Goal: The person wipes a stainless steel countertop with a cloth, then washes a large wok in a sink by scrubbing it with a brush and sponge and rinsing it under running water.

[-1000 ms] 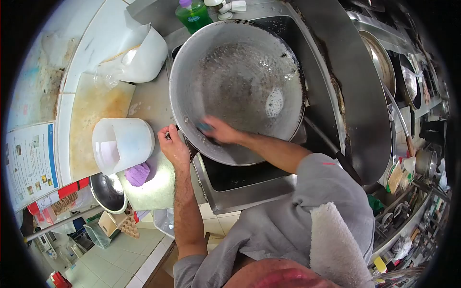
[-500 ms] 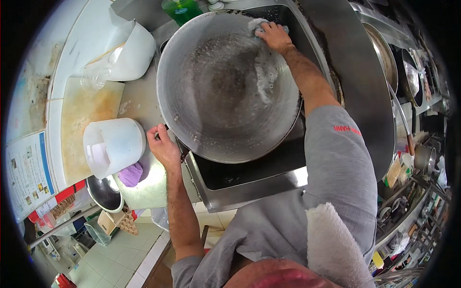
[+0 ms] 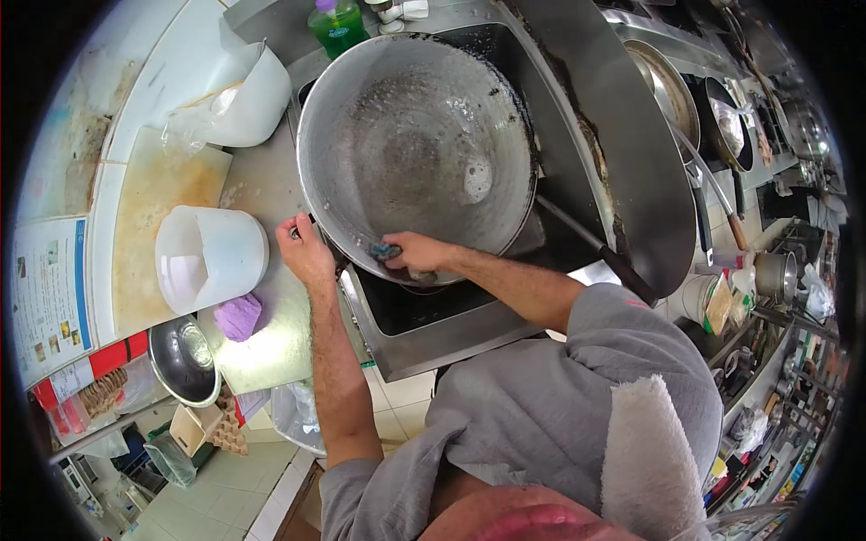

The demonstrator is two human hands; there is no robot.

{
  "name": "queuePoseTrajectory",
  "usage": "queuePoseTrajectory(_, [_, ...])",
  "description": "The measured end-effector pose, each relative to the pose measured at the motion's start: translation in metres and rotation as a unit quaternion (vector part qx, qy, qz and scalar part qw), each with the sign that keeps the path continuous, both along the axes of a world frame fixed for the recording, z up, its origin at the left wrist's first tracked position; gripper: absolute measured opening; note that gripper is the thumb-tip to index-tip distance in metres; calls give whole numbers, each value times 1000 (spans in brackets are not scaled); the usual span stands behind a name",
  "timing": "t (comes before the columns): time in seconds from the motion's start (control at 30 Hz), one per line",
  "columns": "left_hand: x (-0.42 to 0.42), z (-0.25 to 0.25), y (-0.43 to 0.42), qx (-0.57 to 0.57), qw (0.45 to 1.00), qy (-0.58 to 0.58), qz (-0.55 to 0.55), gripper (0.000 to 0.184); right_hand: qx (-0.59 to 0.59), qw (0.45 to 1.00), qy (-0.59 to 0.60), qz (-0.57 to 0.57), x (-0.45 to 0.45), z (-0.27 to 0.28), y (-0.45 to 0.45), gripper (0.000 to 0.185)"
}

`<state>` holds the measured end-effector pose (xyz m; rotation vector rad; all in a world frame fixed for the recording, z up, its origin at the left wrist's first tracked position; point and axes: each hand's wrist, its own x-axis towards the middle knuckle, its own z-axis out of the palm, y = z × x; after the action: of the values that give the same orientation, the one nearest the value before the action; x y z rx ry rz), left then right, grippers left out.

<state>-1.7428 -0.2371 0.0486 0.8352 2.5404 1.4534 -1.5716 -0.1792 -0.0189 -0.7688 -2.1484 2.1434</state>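
A large grey metal wok [image 3: 406,135] rests tilted over the black sink basin [image 3: 410,316], with soap suds [image 3: 477,180] and water inside. My left hand [image 3: 308,255] is closed around the wok's dark side handle, at its lower left rim. Inside the wok, my right hand [image 3: 422,254] presses a bluish-grey scouring pad [image 3: 385,251] against the near wall, close to the rim. The fingers partly cover the pad. A long dark handle [image 3: 600,248] sticks out from beneath the wok on the right; what it belongs to is hidden.
A green soap bottle [image 3: 337,29] and tap [image 3: 402,11] stand behind the wok. On the left counter are a white tub [image 3: 216,261], another white container [image 3: 248,108] and a purple cloth [image 3: 238,317]. Pans [image 3: 663,86] sit at the far right.
My right hand has swept the pad from the wok's far right rim to the near left wall. The wok has shifted and turned slightly. My left hand keeps its grip.
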Motion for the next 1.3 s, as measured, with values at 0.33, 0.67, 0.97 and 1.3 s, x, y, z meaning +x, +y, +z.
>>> queuePoseTrajectory(0.33, [-2,2,3,-16,1000,12,-2,31,640,707,-270,130,118,-119,186,27])
queuePoseTrajectory(0.67, [-5,-9,-2,-27,997,-65,22,29,713,661,-224,-64,38,-85,284,41])
queuePoseTrajectory(0.97, [-3,-4,-1,-21,998,-51,9,29,318,940,-70,100,54,-109,57,47])
queuePoseTrajectory(1.3, [-4,-6,-1,-34,997,-64,26,29,353,855,-40,-377,-36,-84,264,45])
